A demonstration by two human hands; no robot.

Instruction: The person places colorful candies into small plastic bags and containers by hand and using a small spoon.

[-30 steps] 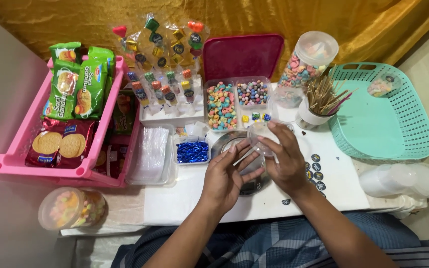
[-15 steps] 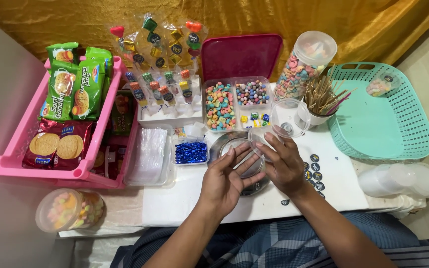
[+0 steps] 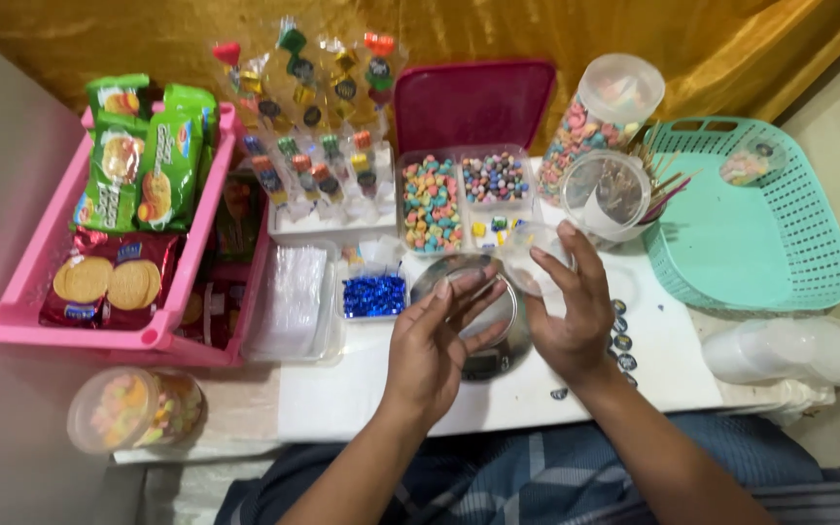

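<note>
My right hand grips a small clear plastic cup by its rim, just above the right edge of a round metal scale pan on the white table. My left hand hovers over the pan with its fingers spread and pointing at the cup; nothing shows in it. Behind the hands lies a clear compartment tray of coloured candies. Another clear cup stands beside a tall jar of pastel sweets.
A pink basket with biscuit packs fills the left. Wrapped candy sticks stand at the back, with a maroon lid beside them. Also in view: a teal basket right, stacked clear cups, a blue-sequin box, a sweets tub.
My hands have drawn apart over the scale pan. The right hand has lifted the clear cup up and to the right, and the left hand has opened its fingers.
</note>
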